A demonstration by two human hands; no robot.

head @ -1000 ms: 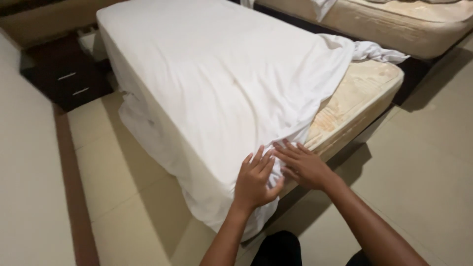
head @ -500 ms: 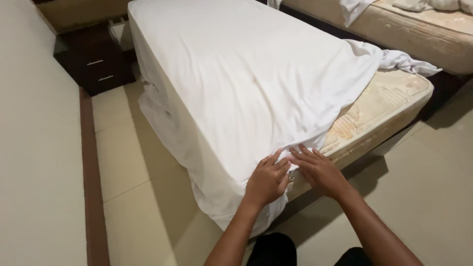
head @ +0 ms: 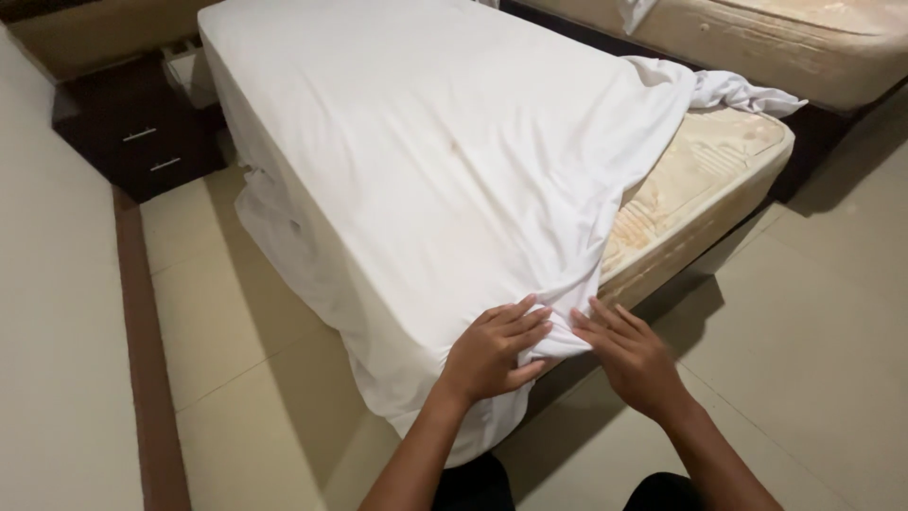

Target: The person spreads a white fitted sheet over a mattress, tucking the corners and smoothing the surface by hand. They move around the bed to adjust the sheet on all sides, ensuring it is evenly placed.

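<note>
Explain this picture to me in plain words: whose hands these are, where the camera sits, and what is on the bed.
No machine here: a person wears a camera on the head, looking down at their own two bare hands. The left hand and right hand press on a bunched corner of a white bed sheet at the near corner of the mattress. The sheet covers most of the mattress; the far right part lies bare. A dark nightstand stands at the upper left, on a tiled floor.

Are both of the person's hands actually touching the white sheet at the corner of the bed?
Touching. The head view shows the left hand lying flat on the white sheet, and the right hand's fingertips pressing into its bunched fold.
</note>
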